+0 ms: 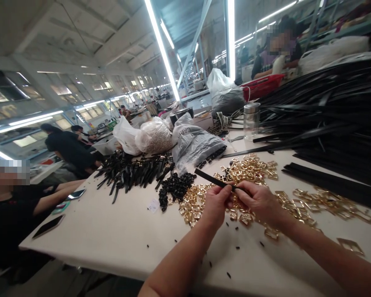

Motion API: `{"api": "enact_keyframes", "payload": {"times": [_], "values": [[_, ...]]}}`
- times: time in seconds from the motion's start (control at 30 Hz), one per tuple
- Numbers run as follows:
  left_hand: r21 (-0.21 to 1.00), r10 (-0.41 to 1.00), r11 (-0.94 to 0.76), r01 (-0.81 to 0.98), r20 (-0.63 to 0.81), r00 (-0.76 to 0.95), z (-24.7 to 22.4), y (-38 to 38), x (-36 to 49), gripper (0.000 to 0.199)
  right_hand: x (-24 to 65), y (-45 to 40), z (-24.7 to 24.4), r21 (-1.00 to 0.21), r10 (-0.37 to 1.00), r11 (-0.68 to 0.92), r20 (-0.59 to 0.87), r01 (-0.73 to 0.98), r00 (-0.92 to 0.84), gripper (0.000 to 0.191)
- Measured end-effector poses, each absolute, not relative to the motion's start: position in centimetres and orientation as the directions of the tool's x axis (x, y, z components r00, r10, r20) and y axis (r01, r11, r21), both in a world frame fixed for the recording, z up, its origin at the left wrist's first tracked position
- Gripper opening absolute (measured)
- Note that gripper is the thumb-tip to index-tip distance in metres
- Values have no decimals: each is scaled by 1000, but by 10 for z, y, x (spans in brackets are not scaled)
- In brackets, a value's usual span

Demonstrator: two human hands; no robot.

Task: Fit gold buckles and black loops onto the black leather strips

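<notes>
Black strap [210,178] is pinched by left hand [215,202] and right hand [261,202]; a bag [148,128] beyond holds beige pieces [159,142].

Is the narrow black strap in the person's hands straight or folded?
Straight where visible: the narrow black strap runs unbent beyond the left hand. Cannot tell at the grip, where fingers cover it.

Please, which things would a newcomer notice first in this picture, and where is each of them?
Probably the gold-coloured buckles come first, scattered over the middle and right of the pale table. The large heap of long black straps at the right would also draw the eye. Near the centre, the left hand and the right hand hold one black strip above the buckles.
</notes>
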State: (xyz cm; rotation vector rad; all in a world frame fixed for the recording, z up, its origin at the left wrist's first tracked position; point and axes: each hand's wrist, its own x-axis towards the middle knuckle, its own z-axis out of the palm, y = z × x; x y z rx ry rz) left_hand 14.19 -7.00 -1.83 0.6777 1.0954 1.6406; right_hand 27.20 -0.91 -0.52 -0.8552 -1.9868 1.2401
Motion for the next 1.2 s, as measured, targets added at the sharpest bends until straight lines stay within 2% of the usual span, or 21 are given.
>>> {"api": "enact_keyframes", "payload": {"times": [0.13, 0.3, 0.47, 0.6, 0.73, 0.83, 0.93, 1.0, 1.07, 1.13, 1.2], "values": [[895, 952, -58, -442, -83, -293, -19, -70, 140, 47, 273, -10, -7, -927, 739, 354, 198, 121, -644, 30], [883, 966, -57, -466, -68, -248, -20, -71, 144, 47, 272, -8, -11, -961, 770, 270, 175, 65, -614, 30], [904, 973, -49, -425, -52, -223, -20, -74, 144, 48, 274, -8, -5, -970, 711, 240, 201, -37, -674, 32], [963, 967, -43, -265, -26, -252, -20, -76, 140, 46, 277, -11, 0, -945, 707, 327, 237, 12, -666, 31], [992, 949, -59, -108, 22, -316, -21, -77, 141, 46, 274, -10, -2, -950, 723, 309, 205, 42, -660, 36], [989, 937, -52, -141, -1, -350, -25, -76, 142, 43, 274, -7, -4, -935, 707, 344, 194, 91, -681, 39], [958, 919, -66, -279, -51, -392, -27, -68, 131, 41, 282, 1, -4, -815, 727, 537, 317, 216, -609, 38], [914, 857, -95, -395, -126, -499, -21, -58, 109, 39, 290, 13, -5, -749, 771, 589, 408, 303, -489, 40], [863, 720, -165, -478, -226, -656, -5, -50, 77, 27, 296, 27, -7, -733, 797, 589, 454, 342, -399, 43], [845, 609, -243, -476, -249, -753, 19, -47, 42, 17, 298, 37, -9, -727, 800, 592, 477, 349, -364, 43], [834, 545, -309, -456, -238, -804, 45, -50, 13, 19, 298, 40, -12, -713, 793, 605, 496, 355, -355, 40]]}}
